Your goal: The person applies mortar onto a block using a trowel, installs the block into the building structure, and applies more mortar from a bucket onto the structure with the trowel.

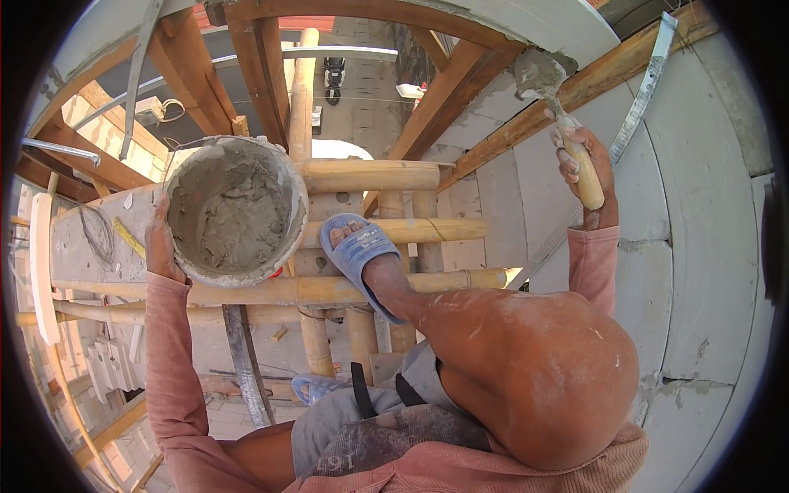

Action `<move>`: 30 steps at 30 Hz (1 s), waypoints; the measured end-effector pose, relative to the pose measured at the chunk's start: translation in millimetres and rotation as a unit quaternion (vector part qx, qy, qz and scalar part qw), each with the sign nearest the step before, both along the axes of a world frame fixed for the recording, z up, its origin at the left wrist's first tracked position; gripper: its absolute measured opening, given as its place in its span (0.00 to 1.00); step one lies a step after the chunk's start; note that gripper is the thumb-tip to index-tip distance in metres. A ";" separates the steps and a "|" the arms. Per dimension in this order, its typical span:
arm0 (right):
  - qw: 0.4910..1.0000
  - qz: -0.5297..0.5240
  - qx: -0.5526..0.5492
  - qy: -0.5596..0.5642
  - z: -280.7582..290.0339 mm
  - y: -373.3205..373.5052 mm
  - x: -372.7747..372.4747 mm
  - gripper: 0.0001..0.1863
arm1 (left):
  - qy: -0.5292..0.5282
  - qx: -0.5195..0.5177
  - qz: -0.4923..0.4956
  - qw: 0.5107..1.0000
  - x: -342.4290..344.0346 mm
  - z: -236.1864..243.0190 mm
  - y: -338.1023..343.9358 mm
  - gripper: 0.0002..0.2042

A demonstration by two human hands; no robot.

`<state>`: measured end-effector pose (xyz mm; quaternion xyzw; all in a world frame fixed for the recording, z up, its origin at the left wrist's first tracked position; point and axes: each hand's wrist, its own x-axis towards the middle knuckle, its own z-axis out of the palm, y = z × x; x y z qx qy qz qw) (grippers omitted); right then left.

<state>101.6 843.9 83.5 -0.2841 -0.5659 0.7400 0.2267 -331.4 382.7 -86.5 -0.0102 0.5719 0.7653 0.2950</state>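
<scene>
A round bucket (297,197) with a mortar-crusted rim stands in front of me on the left. Wet grey mortar (238,215) lies inside it, its surface uneven. My left hand (162,242) grips the bucket's left side, thumb near the rim. Up at the right, my right hand (585,160) is closed around the pale wooden handle of a trowel (588,182). Grey mortar covers the trowel's blade, which points up toward the lower edge of a pale panel (567,29) by the wooden beams. I cannot tell whether the blade touches it.
Bamboo poles (444,230) form a scaffold under my sandalled foot (360,246). A grey block wall (625,271) rises on the right, crossed by a long wooden pole (518,127). Brown timber posts (261,82) stand ahead. Through gaps, the ground shows far below.
</scene>
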 end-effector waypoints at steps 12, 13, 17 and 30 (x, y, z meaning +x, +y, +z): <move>0.996 0.056 -0.063 0.018 -83.3 -53.7 20.0 0.32 | 0.178 -0.103 -0.025 0.978 27.0 22.9 17.7 0.23; 0.996 0.061 -0.064 0.015 -81.9 -60.6 10.9 0.32 | 0.175 -0.105 -0.020 0.979 30.2 25.3 20.5 0.23; 0.961 0.230 -0.078 -0.131 -82.8 -73.8 -39.0 0.24 | 0.349 -0.176 -0.066 0.918 36.6 27.9 17.5 0.23; 0.585 0.334 0.693 -0.257 -36.2 -170.3 -162.1 0.21 | 0.479 -0.210 -0.122 0.843 55.3 44.0 35.9 0.19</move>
